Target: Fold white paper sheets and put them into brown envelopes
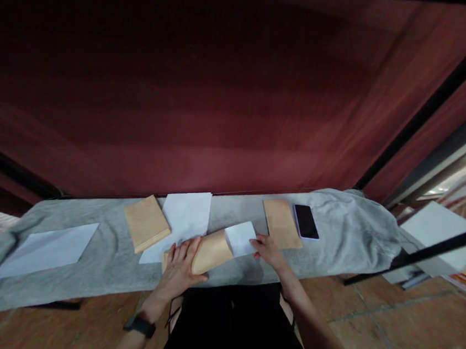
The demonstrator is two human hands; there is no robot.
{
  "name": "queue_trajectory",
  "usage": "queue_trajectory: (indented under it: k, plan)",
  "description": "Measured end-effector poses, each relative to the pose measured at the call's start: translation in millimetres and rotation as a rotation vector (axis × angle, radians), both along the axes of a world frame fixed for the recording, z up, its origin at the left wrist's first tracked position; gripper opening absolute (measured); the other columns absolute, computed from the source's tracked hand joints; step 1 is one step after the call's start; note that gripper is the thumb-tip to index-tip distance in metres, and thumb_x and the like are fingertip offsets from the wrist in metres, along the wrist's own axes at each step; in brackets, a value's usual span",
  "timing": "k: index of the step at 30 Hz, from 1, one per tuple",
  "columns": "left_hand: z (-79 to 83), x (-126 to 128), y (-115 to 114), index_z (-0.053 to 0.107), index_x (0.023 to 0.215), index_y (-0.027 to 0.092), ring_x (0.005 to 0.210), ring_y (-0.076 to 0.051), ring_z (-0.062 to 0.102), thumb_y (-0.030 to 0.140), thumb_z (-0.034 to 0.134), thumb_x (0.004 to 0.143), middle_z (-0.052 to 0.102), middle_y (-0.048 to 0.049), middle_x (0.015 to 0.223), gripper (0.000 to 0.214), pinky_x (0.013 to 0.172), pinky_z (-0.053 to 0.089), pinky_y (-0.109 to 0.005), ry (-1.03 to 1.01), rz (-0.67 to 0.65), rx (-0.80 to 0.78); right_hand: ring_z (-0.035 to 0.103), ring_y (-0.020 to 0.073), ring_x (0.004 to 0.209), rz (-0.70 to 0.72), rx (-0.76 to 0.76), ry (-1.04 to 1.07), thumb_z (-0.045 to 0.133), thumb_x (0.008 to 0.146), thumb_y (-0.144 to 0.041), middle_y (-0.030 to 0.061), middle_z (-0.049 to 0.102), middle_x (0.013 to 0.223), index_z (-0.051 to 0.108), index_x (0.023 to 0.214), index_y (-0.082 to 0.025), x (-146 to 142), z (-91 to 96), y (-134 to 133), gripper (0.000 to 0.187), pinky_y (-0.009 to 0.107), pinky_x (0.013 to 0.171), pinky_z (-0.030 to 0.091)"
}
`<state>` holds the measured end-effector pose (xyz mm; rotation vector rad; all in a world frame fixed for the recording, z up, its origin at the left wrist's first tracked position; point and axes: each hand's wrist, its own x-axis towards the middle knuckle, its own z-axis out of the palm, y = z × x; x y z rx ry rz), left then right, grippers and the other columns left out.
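My left hand (179, 266) lies flat, fingers spread, on the left end of a brown envelope (210, 252) on the grey-covered table (101, 272). My right hand (264, 250) pinches the right edge of a folded white paper (241, 237) that sticks out of the envelope's right end. A black watch is on my left wrist.
A stack of brown envelopes (146, 222) and white sheets (184, 216) lie left of centre. Another brown envelope (281, 223) and a black phone (306, 221) lie to the right. A white sheet (48, 249) sits far left. A dark red curtain hangs behind.
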<state>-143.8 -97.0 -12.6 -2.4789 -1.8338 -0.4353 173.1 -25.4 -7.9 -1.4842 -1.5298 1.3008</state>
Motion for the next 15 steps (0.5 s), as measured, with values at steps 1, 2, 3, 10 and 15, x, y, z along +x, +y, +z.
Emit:
queue_trajectory:
  k: [1, 2, 3, 10, 15]
  plan:
    - [0.0, 3, 1, 0.004, 0.159, 0.025, 0.133, -0.036, 0.044, 0.045, 0.079, 0.068, 0.044, -0.0139, 0.145, 0.119, 0.118, 0.02, -0.058, -0.002, -0.005, 0.012, 0.057, 0.0129, 0.053, 0.003, 0.006, -0.003, 0.055, 0.085, -0.032, -0.0041, 0.056, 0.055, 0.059, 0.063, -0.02, -5, -0.6, -1, 0.025, 0.022, 0.053, 0.044]
    - [0.4, 7, 2, 0.004, 0.159, 0.025, 0.134, -0.036, 0.044, 0.045, 0.079, 0.067, 0.044, -0.0139, 0.145, 0.12, 0.118, 0.02, -0.058, -0.003, -0.012, 0.02, 0.057, 0.0135, 0.057, 0.004, 0.014, -0.007, 0.057, 0.084, -0.032, -0.0034, 0.057, 0.056, 0.059, 0.061, -0.02, -11, -1.2, -3, 0.027, 0.023, 0.056, 0.044]
    - [1.1, 10, 4, 0.005, 0.159, 0.026, 0.134, -0.036, 0.043, 0.046, 0.079, 0.067, 0.044, -0.0138, 0.145, 0.12, 0.118, 0.02, -0.058, -0.004, -0.02, 0.026, 0.058, 0.0142, 0.06, 0.006, 0.021, -0.011, 0.059, 0.083, -0.032, -0.0026, 0.058, 0.057, 0.06, 0.059, -0.019, -16, -1.7, -4, 0.027, 0.024, 0.059, 0.045]
    - [6.2, 26, 11, 0.008, 0.159, 0.026, 0.134, -0.036, 0.044, 0.046, 0.079, 0.066, 0.044, -0.0144, 0.146, 0.119, 0.118, 0.02, -0.058, -0.029, -0.082, 0.031, 0.061, 0.0168, 0.067, 0.068, -0.003, 0.016, 0.058, 0.077, -0.022, 0.001, 0.065, 0.063, 0.069, 0.061, -0.017, -39, -0.6, -8, 0.02, 0.026, 0.063, 0.046]
    - [5.3, 31, 14, 0.01, 0.159, 0.025, 0.134, -0.036, 0.044, 0.045, 0.079, 0.066, 0.045, -0.0145, 0.146, 0.117, 0.117, 0.021, -0.058, -0.04, -0.096, 0.018, 0.063, 0.0178, 0.066, 0.07, -0.011, 0.052, 0.059, 0.074, -0.014, 0.0013, 0.069, 0.065, 0.072, 0.064, -0.018, -43, -0.6, -8, 0.016, 0.028, 0.066, 0.048]
